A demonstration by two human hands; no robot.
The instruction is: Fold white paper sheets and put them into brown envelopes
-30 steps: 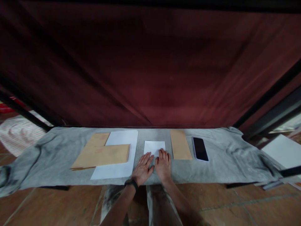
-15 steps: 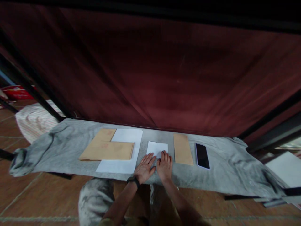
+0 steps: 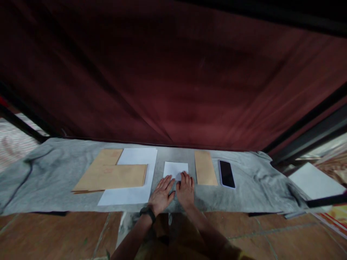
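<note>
Perhaps, in our head view, uneven pressure could skew or crease the white paper (image 3: 175,168): our left hand (image 3: 162,194) lies flat, fingers spread; our right hand (image 3: 185,189) keeps fingers together, neither pinching. Lying on grey cloth (image 3: 255,184), beside a brown envelope (image 3: 205,168), the paper looks small, flat, plain.

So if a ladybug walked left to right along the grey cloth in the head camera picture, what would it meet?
Pile of brown paper pieces → left hand → right hand → single brown paper piece → phone with a dark screen.
</note>
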